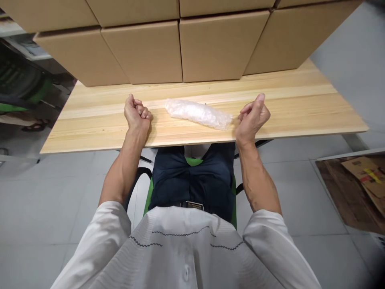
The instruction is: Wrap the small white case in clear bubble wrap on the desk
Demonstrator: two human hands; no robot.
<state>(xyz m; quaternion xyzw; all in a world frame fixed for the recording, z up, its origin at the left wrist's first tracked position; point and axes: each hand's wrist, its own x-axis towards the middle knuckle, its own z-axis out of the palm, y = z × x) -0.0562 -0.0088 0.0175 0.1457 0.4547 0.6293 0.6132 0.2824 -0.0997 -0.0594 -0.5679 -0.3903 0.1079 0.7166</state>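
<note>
A long bundle of clear bubble wrap [198, 114] lies on the light wooden table [99, 120], slanting slightly down to the right. What is inside it cannot be made out. My left hand [136, 113] rests at the table's front part, left of the bundle, its fingers curled into a loose fist with nothing visible in it. To the right of the bundle, near its end, my right hand [252, 118] is also curled in a fist, thumb on top, and holds nothing visible. Neither hand touches the bundle.
Stacked brown cardboard boxes [144, 54] line the back of the table. A green and black chair [24, 80] stands at the far left. Flattened cardboard [368, 176] lies on a low brown surface [337, 184] at the right. Grey tiles cover the floor.
</note>
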